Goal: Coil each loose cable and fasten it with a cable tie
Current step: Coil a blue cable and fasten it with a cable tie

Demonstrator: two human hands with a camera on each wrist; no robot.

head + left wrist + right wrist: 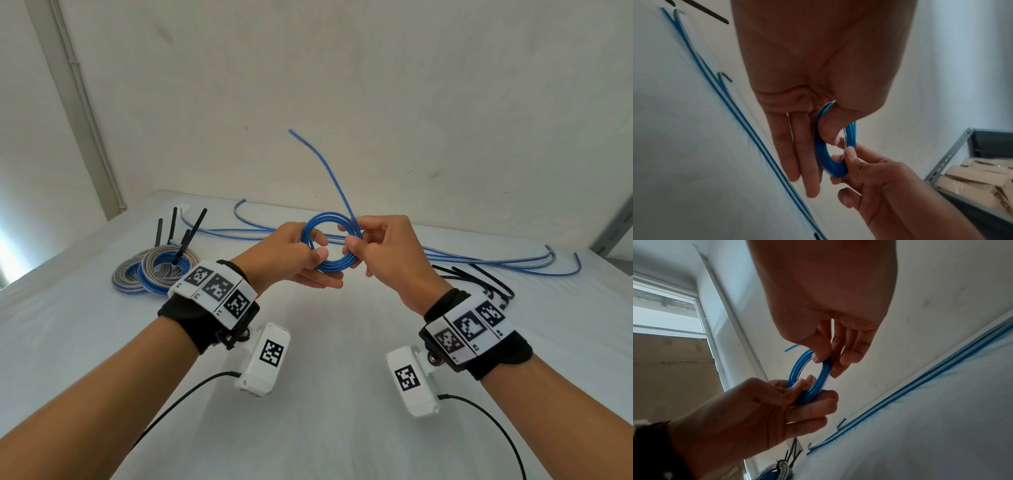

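Both forearms enter from the lower corners of the head view and meet at frame centre, where the left hand (291, 253) pinches the lower left arc of the blue coil (331, 241) with its thumb through the ring, and the right hand (383, 251) pinches the right arc between thumb and fingers. The coil is held above the white table (325, 342), its free end (318, 164) rising toward the upper centre. Beyond lie finished coils (154, 270) at left, loose cables (479, 262) along the far edge, and black cable ties (479, 279) at right.

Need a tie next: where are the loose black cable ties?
Head view: loose black cable ties lie on the table, right of the right hand.
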